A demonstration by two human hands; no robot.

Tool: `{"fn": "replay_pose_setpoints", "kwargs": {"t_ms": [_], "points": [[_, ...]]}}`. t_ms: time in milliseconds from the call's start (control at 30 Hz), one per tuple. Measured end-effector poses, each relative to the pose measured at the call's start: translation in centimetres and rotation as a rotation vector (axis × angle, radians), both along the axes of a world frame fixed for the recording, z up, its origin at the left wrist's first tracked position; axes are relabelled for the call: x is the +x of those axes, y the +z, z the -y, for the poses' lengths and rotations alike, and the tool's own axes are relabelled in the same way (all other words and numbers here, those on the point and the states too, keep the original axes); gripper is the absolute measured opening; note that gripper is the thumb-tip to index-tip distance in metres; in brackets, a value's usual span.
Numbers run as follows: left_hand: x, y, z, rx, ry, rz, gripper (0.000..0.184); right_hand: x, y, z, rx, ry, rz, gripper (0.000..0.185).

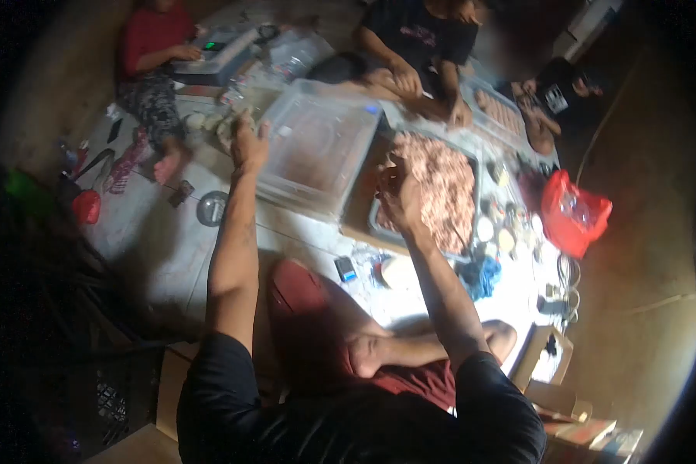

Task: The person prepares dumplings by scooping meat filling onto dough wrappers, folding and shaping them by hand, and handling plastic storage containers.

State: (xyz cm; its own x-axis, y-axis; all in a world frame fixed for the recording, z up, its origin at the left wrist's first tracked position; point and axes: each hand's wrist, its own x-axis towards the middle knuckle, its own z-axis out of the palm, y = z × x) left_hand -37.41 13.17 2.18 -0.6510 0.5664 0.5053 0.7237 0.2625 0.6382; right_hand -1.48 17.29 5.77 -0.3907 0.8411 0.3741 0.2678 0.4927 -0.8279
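My left hand is raised at the left edge of a clear plastic bin, its fingers apart and nothing seen in it. A pale, blurred item shows just behind that hand. My right hand is over the left part of a tray heaped with pinkish-brown pieces. Its fingers are blurred and dark against the heap, so what they hold, if anything, cannot be made out.
Three people sit across the floor, one beside a scale, one behind the bins, one near another tray. A red bag, jars, blue cloth, a small dark device and a round lid lie around.
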Motion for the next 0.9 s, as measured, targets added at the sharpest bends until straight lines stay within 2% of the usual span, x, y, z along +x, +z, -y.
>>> {"fn": "replay_pose_setpoints", "kwargs": {"t_ms": [33, 67, 100, 167, 233, 267, 300, 333, 367, 433, 467, 533, 567, 600, 633, 667, 700, 733, 767, 800, 867, 900], "points": [[2.6, 0.3, 0.8, -0.023, -0.032, 0.012, 0.058, 2.0, 2.5, 3.0, -0.223, -0.022, -0.169, 0.022], [5.7, 1.5, 2.2, 0.128, -0.124, 0.142, 0.045, 4.4, 4.1, 5.6, -0.246, -0.038, -0.237, 0.02], [8.9, 2.7, 3.7, 0.282, -0.208, 0.274, 0.034, 7.4, 2.8, 6.6, -0.283, -0.071, -0.219, 0.021], [16.7, 4.9, 6.8, 0.233, -0.21, 0.305, 0.028, 12.8, 0.7, 8.6, -0.36, -0.143, -0.179, 0.03], [22.7, 2.0, 7.9, 0.242, -0.312, 0.407, 0.037, 16.9, -0.5, 11.4, -0.519, -0.188, -0.135, 0.041], [26.4, 1.9, 8.9, 0.196, -0.377, 0.554, 0.04, 18.9, -2.1, 11.9, -0.523, -0.147, -0.098, 0.04], [28.8, -1.9, 8.7, 0.181, -0.414, 0.514, 0.03, 20.8, -3.4, 12.4, -0.491, -0.125, -0.008, 0.037], [32.0, -3.1, 9.0, 0.309, -0.569, 0.696, 0.025, 22.3, -4.7, 12.7, -0.453, -0.103, 0.077, 0.036], [33.3, -5.4, 9.4, 0.153, -0.647, 0.537, 0.028, 23.5, -6.3, 12.6, -0.446, -0.118, 0.058, 0.036], [35.5, -7.7, 10.4, -0.013, -0.908, 0.411, 0.033, 25.6, -8.7, 12.9, -0.341, -0.137, 0.01, 0.032], [35.9, -8.3, 10.9, -0.132, -1.016, 0.22, 0.033, 26.4, -9.4, 12.8, -0.337, -0.154, -0.005, 0.032], [37.1, -9.1, 12.1, -0.196, -1.143, -0.056, 0.041, 26.4, -8.8, 12.5, -0.361, -0.287, 0.129, 0.03], [37.1, -10.0, 12.7, -0.197, -1.154, -0.067, 0.041, 26.3, -8.0, 12.5, -0.209, -0.367, 0.233, 0.03], [36.7, -11.6, 12.9, -0.229, -1.103, -0.321, 0.042, 25.5, -6.3, 12.6, -0.229, -0.44, 0.229, 0.025], [36.4, -12.9, 12.6, -0.253, -1.032, -0.574, 0.044, 24.9, -5.4, 12.0, -0.056, -0.462, 0.128, 0.02], [36.1, -14.0, 11.8, -0.243, -1.03, -0.585, 0.044, 24.5, -4.5, 11.1, 0.119, -0.479, 0.027, 0.015], [35.9, -15.1, 11.5, -0.373, -1.041, -0.484, 0.042, 24.4, -3.6, 9.9, 0.126, -0.48, 0.024, 0.015], [35.9, -15.6, 11.4, -0.504, -1.047, -0.376, 0.04, 24.3, -2.6, 8.3, 0.28, -0.513, 0.139, 0.014], [36.0, -15.1, 11.4, -0.468, -1.01, -0.357, 0.034, 24.1, -1.9, 6.8, 0.433, -0.542, 0.256, 0.016], [36.3, -14.7, 11.7, -0.468, -1.007, -0.353, 0.034, 23.9, -1.7, 5.3, 0.454, -0.544, 0.378, 0.021], [36.7, -14.0, 12.2, -0.188, -0.926, -0.395, 0.029, 23.3, -3.5, 2.0, 0.362, -0.512, 0.684, 0.02], [36.3, -17.2, 11.3, -0.199, -0.872, -0.411, 0.028, 22.5, -4.9, 0.7, 0.374, -0.506, 0.687, 0.02]]}}
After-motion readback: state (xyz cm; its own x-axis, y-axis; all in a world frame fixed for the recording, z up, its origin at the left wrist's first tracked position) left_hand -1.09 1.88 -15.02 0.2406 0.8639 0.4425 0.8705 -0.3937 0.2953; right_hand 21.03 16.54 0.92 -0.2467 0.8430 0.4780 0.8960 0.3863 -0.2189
